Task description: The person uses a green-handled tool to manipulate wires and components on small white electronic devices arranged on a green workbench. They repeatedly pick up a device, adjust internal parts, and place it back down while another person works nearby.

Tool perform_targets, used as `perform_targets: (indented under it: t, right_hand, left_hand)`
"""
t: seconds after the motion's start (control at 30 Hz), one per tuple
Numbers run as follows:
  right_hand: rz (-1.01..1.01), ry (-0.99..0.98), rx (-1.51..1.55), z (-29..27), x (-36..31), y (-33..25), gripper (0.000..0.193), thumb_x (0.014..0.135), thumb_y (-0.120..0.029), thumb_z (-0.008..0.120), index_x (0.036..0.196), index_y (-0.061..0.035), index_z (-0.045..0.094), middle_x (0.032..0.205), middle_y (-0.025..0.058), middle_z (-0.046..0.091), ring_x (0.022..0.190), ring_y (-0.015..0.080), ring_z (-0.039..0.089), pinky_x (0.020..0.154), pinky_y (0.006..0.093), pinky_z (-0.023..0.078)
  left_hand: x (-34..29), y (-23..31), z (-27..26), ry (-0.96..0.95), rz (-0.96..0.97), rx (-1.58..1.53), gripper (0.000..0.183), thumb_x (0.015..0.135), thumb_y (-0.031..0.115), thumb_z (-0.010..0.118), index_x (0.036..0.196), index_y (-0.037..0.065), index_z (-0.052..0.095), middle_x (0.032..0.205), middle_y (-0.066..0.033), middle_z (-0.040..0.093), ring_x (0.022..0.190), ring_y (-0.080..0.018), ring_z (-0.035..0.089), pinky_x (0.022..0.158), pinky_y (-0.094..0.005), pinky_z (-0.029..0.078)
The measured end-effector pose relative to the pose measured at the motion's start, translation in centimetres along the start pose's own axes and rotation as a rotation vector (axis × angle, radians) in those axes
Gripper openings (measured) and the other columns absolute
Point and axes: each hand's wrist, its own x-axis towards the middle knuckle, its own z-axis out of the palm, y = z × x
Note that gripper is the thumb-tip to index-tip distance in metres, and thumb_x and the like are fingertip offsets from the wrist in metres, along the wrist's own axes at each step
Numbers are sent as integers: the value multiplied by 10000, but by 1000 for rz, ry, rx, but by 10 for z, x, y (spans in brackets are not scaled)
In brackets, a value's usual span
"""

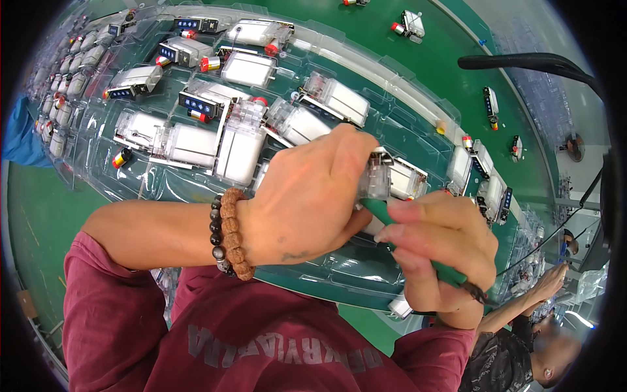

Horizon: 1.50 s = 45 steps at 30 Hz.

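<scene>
My left hand [310, 193] is closed around a clear plastic unit [376, 178] with metal parts at its top, holding it up over the green bench. Most of that unit is hidden behind the fingers. In my right hand [447, 245] is a green-handled soldering iron [450, 273], gripped like a pen, with a dark cord leaving its rear end. Its front end points at the clear unit beside my left thumb; the tip itself is hidden. Several white and clear units [238, 150] lie just beyond my left hand, some with small red-and-white motors attached.
Clear plastic trays [392, 88] spread across the bench. A loose small motor [121, 157] lies at the left. More units [410, 26] sit on the green surface beyond, and a black flexible arm [522, 62] reaches in from the right. A co-worker [506, 359] is at the lower right.
</scene>
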Motion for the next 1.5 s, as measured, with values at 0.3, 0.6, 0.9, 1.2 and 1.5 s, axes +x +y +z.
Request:
perform_targets:
  t: [0.3,0.6,0.9,1.2,1.5]
  right_hand:
    - [163,191,126,1,-10,-4,174,821,-46,726,988,-4,698,975,200,693,762,253,679,702,347,549]
    - [267,237,218,2,-11,-6,134,896,-127,659,970,-20,693,933,182,697,816,251,681,727,355,546]
    - [320,145,196,-6,-8,1,216,964,-194,584,990,20,598,973,209,615,678,214,641,613,345,559]
    - [356,169,359,-5,-7,-3,314,977,-293,608,960,16,554,942,205,560,622,209,592,541,346,571]
    - [343,264,414,4,-7,-1,195,952,-162,592,979,29,620,969,224,637,649,210,652,612,325,563]
  left_hand:
    - [4,2,1,13,-57,-104,575,715,58,731,1174,-49,402,958,-256,567,825,-455,608,686,-485,500]
    - [3,6,-1,-14,-69,-190,587,711,48,728,1182,-57,395,951,-261,559,847,-468,589,719,-491,487]
    - [10,-4,-2,1,162,-32,586,706,48,746,1171,-90,418,956,-241,525,885,-427,574,745,-472,474]
    - [16,-2,-12,-62,103,-118,542,650,68,756,1072,-8,425,796,-190,569,734,-430,590,622,-477,475]
    - [13,-2,-7,-65,-11,-193,508,654,54,734,1036,-9,406,785,-217,575,736,-456,592,626,-485,481]
